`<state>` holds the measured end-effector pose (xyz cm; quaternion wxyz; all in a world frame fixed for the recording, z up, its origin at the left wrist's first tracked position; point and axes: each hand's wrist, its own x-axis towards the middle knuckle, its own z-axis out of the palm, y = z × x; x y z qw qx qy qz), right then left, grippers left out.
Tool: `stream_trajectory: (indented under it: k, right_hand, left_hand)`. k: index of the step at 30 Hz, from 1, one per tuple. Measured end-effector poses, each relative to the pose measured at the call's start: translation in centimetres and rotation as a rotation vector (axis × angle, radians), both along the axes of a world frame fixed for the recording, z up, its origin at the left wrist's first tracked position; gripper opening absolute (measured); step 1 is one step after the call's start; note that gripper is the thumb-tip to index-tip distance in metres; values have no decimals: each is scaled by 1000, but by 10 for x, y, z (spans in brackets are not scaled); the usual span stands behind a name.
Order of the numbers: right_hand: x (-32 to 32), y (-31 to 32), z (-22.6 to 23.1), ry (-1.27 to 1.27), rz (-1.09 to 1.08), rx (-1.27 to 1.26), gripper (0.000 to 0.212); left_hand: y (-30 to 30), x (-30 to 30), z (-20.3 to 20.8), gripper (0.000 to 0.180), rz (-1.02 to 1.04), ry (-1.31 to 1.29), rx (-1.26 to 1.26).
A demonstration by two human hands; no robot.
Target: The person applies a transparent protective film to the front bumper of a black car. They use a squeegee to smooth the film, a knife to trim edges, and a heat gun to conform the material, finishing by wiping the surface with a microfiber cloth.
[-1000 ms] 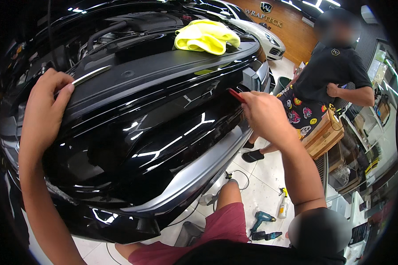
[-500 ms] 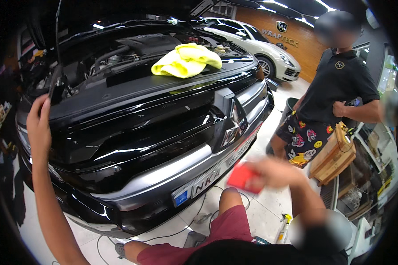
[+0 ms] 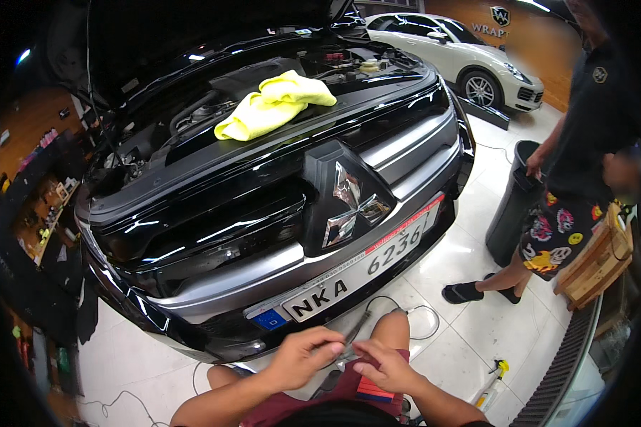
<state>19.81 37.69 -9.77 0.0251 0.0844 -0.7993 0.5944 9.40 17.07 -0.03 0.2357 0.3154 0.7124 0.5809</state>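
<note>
Both hands are close together in front of the car's number plate (image 3: 320,297), above my lap. My left hand (image 3: 305,361) is closed, thumb against curled fingers; whatever it pinches, if anything, is too small to make out. My right hand (image 3: 388,368) faces it with bent fingers, its fingertips a little apart from the left hand's. A flat red squeegee (image 3: 374,390) shows under the right palm, partly hidden, seemingly held by that hand. Ahead is the black car's front, with a chrome emblem (image 3: 352,206) on its grille and silver trim strips.
A yellow cloth (image 3: 274,105) lies on the front edge of the open engine bay. A person (image 3: 598,128) stands at the right beside a dark bin (image 3: 513,206). A spray bottle (image 3: 493,384) and cables (image 3: 424,324) are on the tiled floor. A white car (image 3: 452,53) is parked behind.
My left hand has come down from the upper left edge of the car's front to my lap. My right hand has moved left and down with the red squeegee. The view has shifted.
</note>
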Motion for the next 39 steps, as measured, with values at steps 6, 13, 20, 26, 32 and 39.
stream_trajectory:
  k: [6,13,20,26,32,39]
  right_hand:
    - [-66,-4,48,437,-147,-345,38]
    - [-81,39,17,372,-290,-707,36]
    - [-80,34,-38,69,-293,-672,34]
    - [-84,63,-42,63,-366,-521,34]
    - [-89,72,-31,141,-437,-441,34]
    - [-77,68,-38,172,-385,-319,32]
  left_hand:
    - [49,-24,20,21,-48,561,-102]
    - [47,-155,149,31,221,1587,-744]
    - [65,-191,162,30,-18,1765,-649]
    - [45,-193,157,31,-69,1692,-632]
    - [36,-196,141,36,88,1750,-454]
    - [38,-184,150,38,98,1711,-832]
